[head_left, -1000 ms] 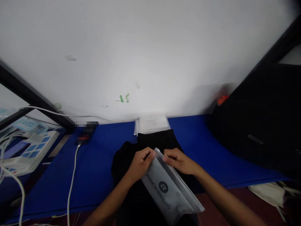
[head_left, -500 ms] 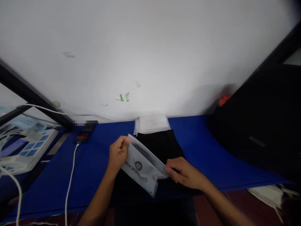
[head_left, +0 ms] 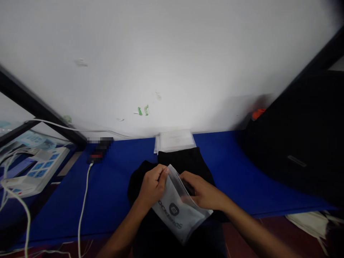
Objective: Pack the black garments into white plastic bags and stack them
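A frosted plastic zip pouch [head_left: 172, 211] with a dark round logo and lettering is tilted in front of me, its mouth facing up and right. My left hand [head_left: 154, 181] is closed on the pouch's upper left corner, thumb on top. At the mouth is my right hand [head_left: 200, 190], fingers curled and partly behind the translucent front wall. A dark patch shows between its fingers; I cannot tell whether that is an object or cloth behind. Black folded fabric [head_left: 182, 160] lies on the table beyond the hands.
Flat clear packets [head_left: 176, 141] lie against the white wall at the blue table's [head_left: 228, 168] back edge. On the left are a power strip [head_left: 49, 172], a white cable [head_left: 84, 200] and a blurred-out dark item [head_left: 100, 150]. A large black bag-like object [head_left: 301, 143] stands at right.
The pouch has moved right and slightly toward me, along with my left hand. My right hand has shifted from pinching the pouch's right edge to reaching into its mouth.
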`<move>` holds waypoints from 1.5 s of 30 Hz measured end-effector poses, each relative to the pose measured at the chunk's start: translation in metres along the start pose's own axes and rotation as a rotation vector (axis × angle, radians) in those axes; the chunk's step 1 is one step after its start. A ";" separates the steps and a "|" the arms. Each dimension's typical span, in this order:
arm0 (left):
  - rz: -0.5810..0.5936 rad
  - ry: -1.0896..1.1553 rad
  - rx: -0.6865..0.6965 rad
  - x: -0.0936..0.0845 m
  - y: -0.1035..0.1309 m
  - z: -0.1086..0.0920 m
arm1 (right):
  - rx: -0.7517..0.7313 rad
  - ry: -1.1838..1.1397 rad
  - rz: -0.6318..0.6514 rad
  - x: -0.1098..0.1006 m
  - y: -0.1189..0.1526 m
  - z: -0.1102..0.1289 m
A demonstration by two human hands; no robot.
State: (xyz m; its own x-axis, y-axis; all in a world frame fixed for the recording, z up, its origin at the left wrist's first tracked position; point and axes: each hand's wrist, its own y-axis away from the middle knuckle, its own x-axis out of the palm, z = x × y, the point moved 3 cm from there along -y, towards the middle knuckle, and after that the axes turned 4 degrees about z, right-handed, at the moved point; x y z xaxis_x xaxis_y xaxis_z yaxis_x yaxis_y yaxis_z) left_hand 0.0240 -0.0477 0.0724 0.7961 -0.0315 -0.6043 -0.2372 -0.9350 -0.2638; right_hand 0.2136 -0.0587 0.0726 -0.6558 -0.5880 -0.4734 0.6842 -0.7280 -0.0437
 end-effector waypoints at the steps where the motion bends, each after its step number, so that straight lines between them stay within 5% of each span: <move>1: 0.005 -0.003 0.014 0.002 0.001 -0.003 | -0.018 -0.007 0.015 0.003 -0.003 -0.001; 5: -0.135 0.010 -0.005 -0.002 0.005 0.001 | -0.005 -0.153 -0.038 0.004 -0.008 -0.007; 7: -0.309 0.078 -0.066 -0.007 0.012 0.010 | 0.073 -0.349 -0.163 -0.002 -0.006 -0.014; 9: -0.346 0.266 -0.136 -0.005 0.020 0.017 | 0.153 -0.560 -0.331 -0.009 -0.003 -0.023; 13: 0.220 0.752 -0.312 0.019 0.033 0.021 | 0.217 -0.702 -0.617 -0.017 0.004 -0.035; 14: 0.269 0.812 -0.362 0.022 0.034 0.021 | 0.213 -0.707 -0.650 -0.018 0.005 -0.035; 15: 0.219 0.862 -0.407 0.021 0.033 0.023 | 0.206 -0.720 -0.667 -0.017 0.006 -0.035; 19: -0.285 1.103 -0.427 0.013 0.025 0.026 | 0.170 -0.809 -0.718 -0.013 0.007 -0.032; 22: -0.204 1.169 -0.438 0.025 0.018 0.018 | 0.168 -0.831 -0.748 -0.012 0.010 -0.032; 25: -0.139 1.015 -0.480 0.027 -0.002 0.020 | 0.186 -0.810 -0.714 -0.013 0.017 -0.036; 29: -0.208 0.508 -0.433 0.007 -0.068 0.044 | 0.259 -0.775 -0.646 -0.015 0.031 -0.042; 33: -0.128 0.244 -0.426 0.004 -0.135 0.069 | 0.305 -0.800 -0.476 -0.008 0.035 -0.042; 36: -0.063 0.038 -0.416 0.008 -0.163 0.076 | 0.325 -0.773 -0.413 -0.002 0.035 -0.041; 41: -0.009 -0.188 -0.354 0.007 -0.159 0.057 | 0.330 -0.803 -0.393 -0.003 0.033 -0.044; 44: 0.067 -0.206 -0.178 0.017 -0.116 0.024 | 0.332 -0.825 -0.396 -0.004 0.029 -0.047; 45: 0.164 -0.159 -0.017 0.026 -0.096 0.010 | 0.330 -0.825 -0.396 -0.003 0.027 -0.048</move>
State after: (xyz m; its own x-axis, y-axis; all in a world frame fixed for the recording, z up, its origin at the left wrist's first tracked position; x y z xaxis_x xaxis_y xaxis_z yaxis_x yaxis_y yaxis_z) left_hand 0.0619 0.0451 0.0742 0.6496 -0.1287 -0.7493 -0.3457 -0.9278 -0.1403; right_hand 0.2495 -0.0595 0.0307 -0.9227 -0.2498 0.2937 0.3244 -0.9146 0.2414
